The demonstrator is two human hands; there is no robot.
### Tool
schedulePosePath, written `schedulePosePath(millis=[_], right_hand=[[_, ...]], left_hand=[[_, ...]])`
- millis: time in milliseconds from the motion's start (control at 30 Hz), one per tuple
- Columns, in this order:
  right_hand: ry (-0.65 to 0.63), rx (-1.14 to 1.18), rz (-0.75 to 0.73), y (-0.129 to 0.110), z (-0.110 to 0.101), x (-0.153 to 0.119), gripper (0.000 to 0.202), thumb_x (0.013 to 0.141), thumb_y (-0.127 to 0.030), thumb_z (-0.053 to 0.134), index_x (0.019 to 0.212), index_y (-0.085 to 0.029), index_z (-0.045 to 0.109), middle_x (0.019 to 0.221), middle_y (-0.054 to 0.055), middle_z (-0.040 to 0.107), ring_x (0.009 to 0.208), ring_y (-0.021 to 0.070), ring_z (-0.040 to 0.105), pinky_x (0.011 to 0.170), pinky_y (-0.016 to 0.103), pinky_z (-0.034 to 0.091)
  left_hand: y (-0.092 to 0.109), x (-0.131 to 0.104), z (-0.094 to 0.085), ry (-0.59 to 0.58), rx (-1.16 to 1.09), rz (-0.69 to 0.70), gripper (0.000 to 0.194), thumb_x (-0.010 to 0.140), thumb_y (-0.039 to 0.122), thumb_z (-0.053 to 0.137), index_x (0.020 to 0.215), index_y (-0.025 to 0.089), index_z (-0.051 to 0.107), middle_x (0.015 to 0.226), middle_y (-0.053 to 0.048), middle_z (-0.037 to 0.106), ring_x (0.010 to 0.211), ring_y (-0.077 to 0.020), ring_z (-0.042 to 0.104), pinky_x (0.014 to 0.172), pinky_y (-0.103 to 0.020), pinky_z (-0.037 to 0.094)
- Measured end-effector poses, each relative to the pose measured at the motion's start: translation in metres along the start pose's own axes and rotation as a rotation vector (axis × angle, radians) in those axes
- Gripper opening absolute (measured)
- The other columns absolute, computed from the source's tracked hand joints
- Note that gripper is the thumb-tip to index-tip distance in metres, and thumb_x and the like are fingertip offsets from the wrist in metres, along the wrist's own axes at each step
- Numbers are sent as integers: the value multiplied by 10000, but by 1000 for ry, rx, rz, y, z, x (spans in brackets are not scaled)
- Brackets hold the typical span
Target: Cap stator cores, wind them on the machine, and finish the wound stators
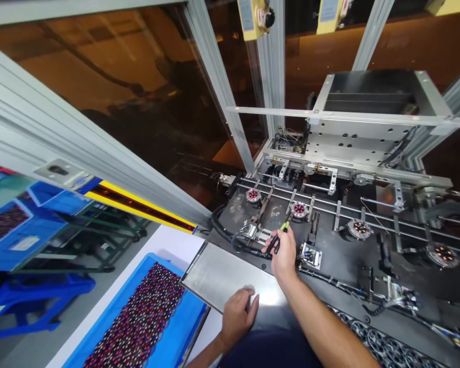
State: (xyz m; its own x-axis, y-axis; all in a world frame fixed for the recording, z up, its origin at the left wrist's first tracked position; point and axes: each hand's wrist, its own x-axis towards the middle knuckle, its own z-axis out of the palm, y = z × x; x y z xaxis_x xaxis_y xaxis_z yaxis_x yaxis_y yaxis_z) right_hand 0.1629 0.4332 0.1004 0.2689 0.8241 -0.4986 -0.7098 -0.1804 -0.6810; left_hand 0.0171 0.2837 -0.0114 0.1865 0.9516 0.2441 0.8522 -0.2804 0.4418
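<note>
My right hand (285,255) is closed around pliers (279,239) with black and yellow-green handles. Their front end points toward a round part with a red centre (299,208), set in a metal holder on the dark machine bed. Whether the jaws touch that part cannot be made out. Lower down, my left hand (235,312) rests on the bare metal plate (222,271), fingers loosely bent and thumb apart, with nothing visible in it. A similar round part (253,195) sits to the left on the line, and another (357,229) to the right.
A blue tray (189,322) full of small red-and-black round pieces stands at lower left. Metal rails and clamps (310,255) cross the machine bed. Silver rings (379,337) lie at lower right. An aluminium frame post (222,87) and a yellow-edged bar (138,204) border the opening.
</note>
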Motion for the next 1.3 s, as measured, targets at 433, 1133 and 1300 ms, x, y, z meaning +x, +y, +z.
schedulePosePath(millis=[433, 1133, 1300], right_hand=[[-39, 9, -1, -2, 3, 0, 217, 968, -381, 557, 981, -164, 559, 713, -58, 542, 491, 59, 492, 443, 181, 432], [-23, -17, 11, -103, -146, -36, 312, 713, -381, 736, 975, -240, 641, 861, 17, 640, 633, 169, 592, 460, 274, 490], [22, 21, -18, -101, -147, -29, 335, 687, -382, 750, 957, -231, 620, 836, 4, 641, 611, 164, 591, 440, 265, 479]], left_hand=[[-1, 0, 0, 3, -5, 4, 152, 942, 268, 519, 885, 176, 626, 724, -61, 676, 687, -185, 693, 642, -267, 547], [1, 1, -2, 35, -7, 63, 201, 962, 338, 518, 900, 186, 635, 647, -13, 647, 549, -158, 643, 607, -256, 544], [-2, 0, 0, 42, 6, 78, 222, 961, 361, 521, 917, 180, 642, 698, -39, 691, 607, -178, 684, 625, -262, 557]])
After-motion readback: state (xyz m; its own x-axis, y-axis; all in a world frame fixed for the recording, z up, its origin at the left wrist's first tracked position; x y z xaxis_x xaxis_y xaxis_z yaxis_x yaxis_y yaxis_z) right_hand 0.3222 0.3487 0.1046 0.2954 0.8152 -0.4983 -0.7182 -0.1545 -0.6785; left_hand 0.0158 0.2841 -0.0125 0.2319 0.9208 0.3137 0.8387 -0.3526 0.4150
